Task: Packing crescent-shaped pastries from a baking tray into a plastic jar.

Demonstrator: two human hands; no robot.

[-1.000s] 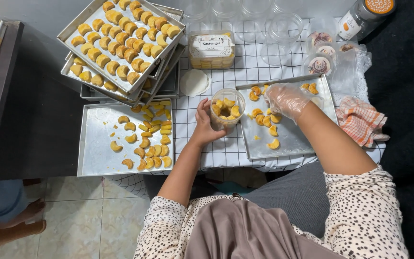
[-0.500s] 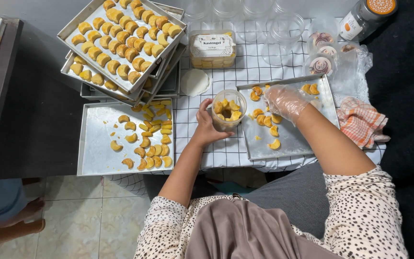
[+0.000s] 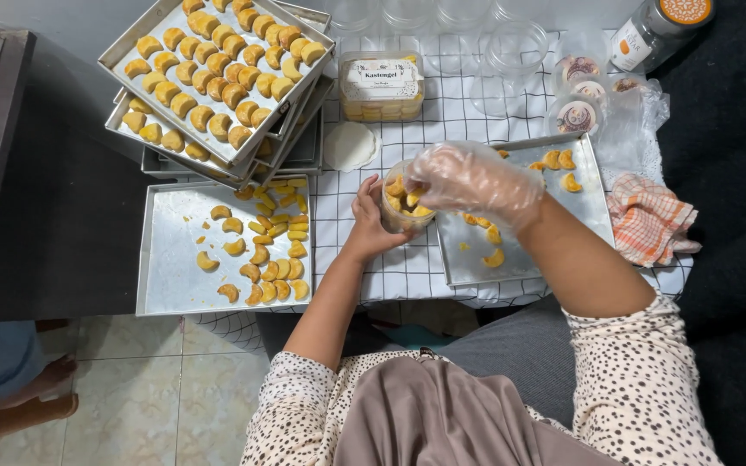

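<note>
Left hand grips small clear plastic jar; gloved right hand directly above its mouth, fingers pinched on golden crescent cookie.

A white cloth with a thin black grid covers the low surface, and its lower edge hangs over the front. On it lie a steel tray of crescent cookies at the left, partly off the cloth, and a second steel tray at the right with only a few cookies. Behind the left tray sits a stack of trays, the top one full of cookies. A filled lidded tub, a round white lid, what seem to be empty clear jars and an orange checked cloth also rest there.
</note>
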